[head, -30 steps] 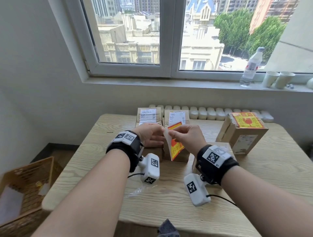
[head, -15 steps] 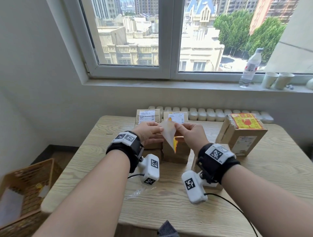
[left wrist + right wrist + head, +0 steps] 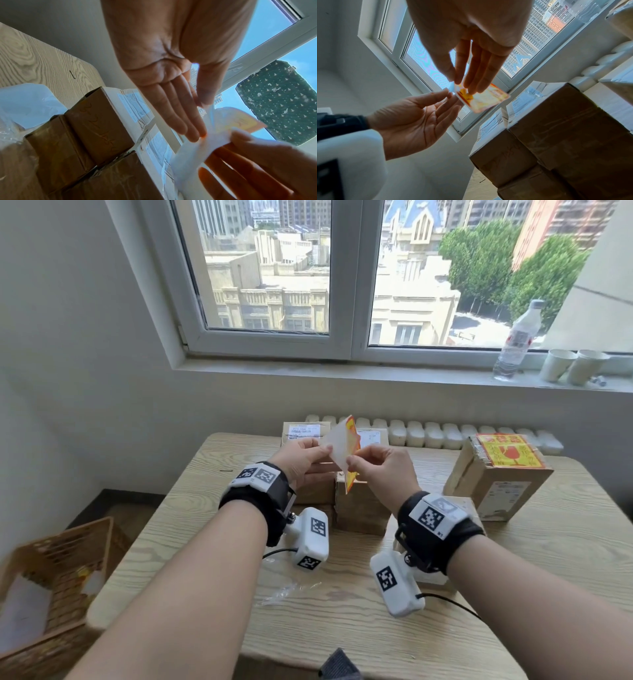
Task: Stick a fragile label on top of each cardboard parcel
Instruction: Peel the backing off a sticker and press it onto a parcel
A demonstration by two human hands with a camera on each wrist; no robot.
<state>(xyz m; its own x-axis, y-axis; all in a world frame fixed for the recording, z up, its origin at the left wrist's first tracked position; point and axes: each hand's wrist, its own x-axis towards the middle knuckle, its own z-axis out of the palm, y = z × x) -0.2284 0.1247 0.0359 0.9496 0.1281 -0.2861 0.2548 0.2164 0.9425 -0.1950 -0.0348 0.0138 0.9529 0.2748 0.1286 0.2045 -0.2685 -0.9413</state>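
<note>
Both hands are raised over the stacked cardboard parcels (image 3: 359, 508) at the table's middle. My left hand (image 3: 325, 450) pinches the white backing sheet (image 3: 337, 448) between thumb and fingers. My right hand (image 3: 356, 460) pinches the yellow-orange fragile label (image 3: 351, 429), which is partly peeled from that backing. In the right wrist view the label (image 3: 484, 100) hangs from my right fingertips and the left hand (image 3: 448, 93) holds the white corner. In the left wrist view the backing (image 3: 197, 148) curls between the hands. A parcel (image 3: 496, 491) at the right bears a fragile label (image 3: 507, 451) on top.
A wicker basket (image 3: 58, 577) stands on the floor at the left. On the sill are a water bottle (image 3: 513, 340) and paper cups (image 3: 561, 364). Clear plastic scrap (image 3: 291, 590) lies on the wooden table (image 3: 565, 559) near me. A radiator (image 3: 445, 434) runs behind the table.
Both hands have lifted the label higher above the stack. The backing has come further away from the label, which earlier hung down in front of the box.
</note>
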